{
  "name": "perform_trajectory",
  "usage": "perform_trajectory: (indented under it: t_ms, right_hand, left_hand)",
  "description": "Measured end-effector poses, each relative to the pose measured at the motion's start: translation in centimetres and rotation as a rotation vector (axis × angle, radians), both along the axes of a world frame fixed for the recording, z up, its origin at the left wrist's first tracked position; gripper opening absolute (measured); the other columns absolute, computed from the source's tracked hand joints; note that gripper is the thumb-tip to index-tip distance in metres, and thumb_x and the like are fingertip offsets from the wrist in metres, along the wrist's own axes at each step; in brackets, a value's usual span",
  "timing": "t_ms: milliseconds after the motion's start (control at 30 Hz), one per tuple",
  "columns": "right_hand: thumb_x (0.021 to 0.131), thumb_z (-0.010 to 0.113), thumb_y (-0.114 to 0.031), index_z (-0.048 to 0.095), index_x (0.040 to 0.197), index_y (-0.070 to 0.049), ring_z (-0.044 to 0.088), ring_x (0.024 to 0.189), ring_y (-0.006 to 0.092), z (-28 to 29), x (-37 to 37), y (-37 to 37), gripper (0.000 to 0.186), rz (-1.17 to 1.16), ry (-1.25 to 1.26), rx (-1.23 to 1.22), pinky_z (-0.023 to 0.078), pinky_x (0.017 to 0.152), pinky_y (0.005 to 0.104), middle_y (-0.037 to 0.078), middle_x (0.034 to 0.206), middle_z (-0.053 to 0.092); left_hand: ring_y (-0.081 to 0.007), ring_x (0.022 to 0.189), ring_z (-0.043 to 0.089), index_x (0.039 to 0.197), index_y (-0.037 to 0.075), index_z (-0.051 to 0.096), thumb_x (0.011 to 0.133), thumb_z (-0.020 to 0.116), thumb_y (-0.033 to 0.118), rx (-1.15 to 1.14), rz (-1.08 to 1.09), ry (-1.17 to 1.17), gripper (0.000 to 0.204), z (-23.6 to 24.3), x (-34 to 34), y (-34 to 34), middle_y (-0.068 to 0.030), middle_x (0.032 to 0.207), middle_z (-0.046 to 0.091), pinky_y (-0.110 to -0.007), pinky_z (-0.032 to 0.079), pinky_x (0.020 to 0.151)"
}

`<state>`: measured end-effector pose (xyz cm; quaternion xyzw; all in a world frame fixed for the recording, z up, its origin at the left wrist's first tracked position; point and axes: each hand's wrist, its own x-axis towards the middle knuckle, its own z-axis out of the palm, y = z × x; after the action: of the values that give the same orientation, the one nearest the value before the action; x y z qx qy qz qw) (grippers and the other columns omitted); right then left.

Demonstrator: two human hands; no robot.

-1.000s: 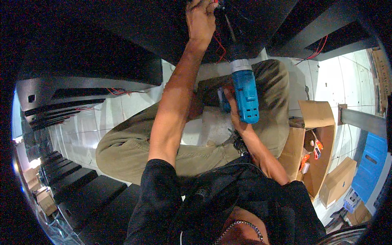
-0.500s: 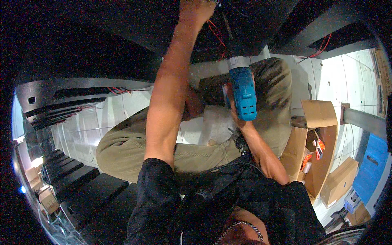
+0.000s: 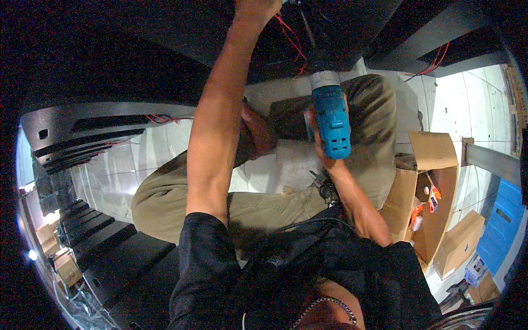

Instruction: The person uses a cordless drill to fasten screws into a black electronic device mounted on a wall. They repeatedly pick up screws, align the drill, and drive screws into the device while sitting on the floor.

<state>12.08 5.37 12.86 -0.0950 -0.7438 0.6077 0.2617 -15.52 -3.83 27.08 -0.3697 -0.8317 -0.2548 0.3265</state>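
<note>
My right hand (image 3: 329, 160) is wrapped round the grip of a blue cordless drill (image 3: 333, 122) with a pale collar. A long thin bit (image 3: 308, 28) runs from the drill up into the dark space under a black panel (image 3: 148, 49); its tip is hard to make out. My left hand (image 3: 257, 10) reaches up to the top edge of the picture, with its fingers closed beside the bit's far end. What it pinches is cut off and too dark to name. Red wires (image 3: 290, 37) hang just below that hand.
An open cardboard box (image 3: 421, 203) with orange-and-white items stands at the right, beside a closed carton (image 3: 459, 245) and a blue plastic panel (image 3: 500, 220). Black slatted panels (image 3: 118, 256) lie at lower left. My crossed legs (image 3: 165, 203) rest on the tiled floor.
The drill has shifted slightly right, still in my right hand. My left hand and forearm have moved a little to the left.
</note>
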Motion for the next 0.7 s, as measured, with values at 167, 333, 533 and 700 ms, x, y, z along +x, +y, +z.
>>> perform_trajectory:
  t_ms: [167,333,533,700]
  right_hand:
    - [0.076,0.074,-0.004,0.035,0.141,-0.006,0.061,0.097,0.0172,-0.8,0.1,-0.4,0.077,-0.054,0.050,0.026,0.052,0.086,0.0322,0.009,0.118,0.061]
    - [0.081,0.072,-0.015,0.029,0.141,-0.002,0.059,0.094,0.0184,-0.9,0.2,-0.3,0.075,0.009,-0.034,-0.020,0.049,0.087,0.0338,0.009,0.109,0.060]
    - [0.083,0.071,-0.020,0.030,0.140,-0.001,0.059,0.094,0.0207,-0.4,0.4,-0.3,0.073,0.055,-0.093,-0.238,0.047,0.088,0.0345,0.010,0.106,0.061]
    - [0.083,0.072,-0.020,0.032,0.139,0.000,0.059,0.094,0.0211,-1.4,0.6,-0.1,0.071,-0.005,-0.012,-0.032,0.047,0.088,0.0345,0.010,0.106,0.061]
  left_hand:
    - [-0.0309,0.080,0.063,0.084,0.005,0.066,0.083,0.056,0.016,0.227,-0.007,-0.208,0.015,-1.2,-0.1,-0.3,-0.0135,0.083,0.065,-0.038,0.048,0.071]
    - [-0.0322,0.082,0.062,0.084,0.004,0.066,0.083,0.058,0.024,0.246,-0.031,-0.109,0.022,-1.0,0.6,-0.1,-0.0134,0.086,0.064,-0.039,0.048,0.073]
    - [-0.0318,0.082,0.061,0.083,0.003,0.065,0.084,0.058,0.030,0.251,0.017,-0.125,0.027,-1.2,0.5,0.2,-0.0139,0.083,0.063,-0.039,0.047,0.073]
    - [-0.0329,0.080,0.059,0.083,0.003,0.063,0.084,0.055,0.031,0.400,-0.125,-0.286,0.030,-1.9,0.2,0.1,-0.0152,0.081,0.060,-0.041,0.045,0.075]
